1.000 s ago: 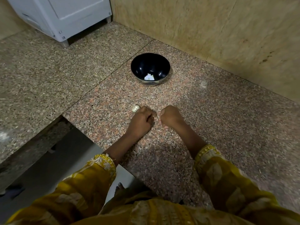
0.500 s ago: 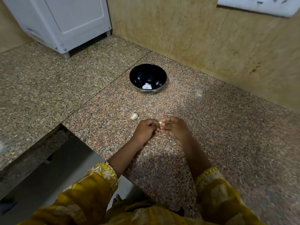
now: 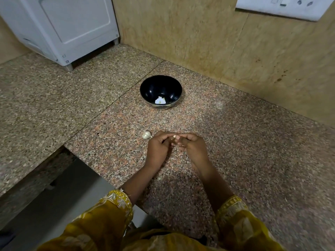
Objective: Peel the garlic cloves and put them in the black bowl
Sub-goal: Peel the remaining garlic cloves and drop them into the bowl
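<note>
Nearby, a white boxy appliance (image 3: 68,28) stands back left on the speckled granite counter (image 3: 253,151). The glossy round black bowl (image 3: 154,87) sits beyond the hands, with pale peeled pieces (image 3: 160,100) inside. A small knobbly whitish garlic bulb (image 3: 146,135) lies just beside the left hand (image 3: 158,148). The left hand and right hand (image 3: 193,148) both pinch a tiny pale garlic clove (image 3: 174,136), which is mostly hidden.

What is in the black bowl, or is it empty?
Not empty: the black bowl stands upright on the counter, with small white pieces at its bottom. Whether they are peeled cloves or skin, cannot tell.
</note>
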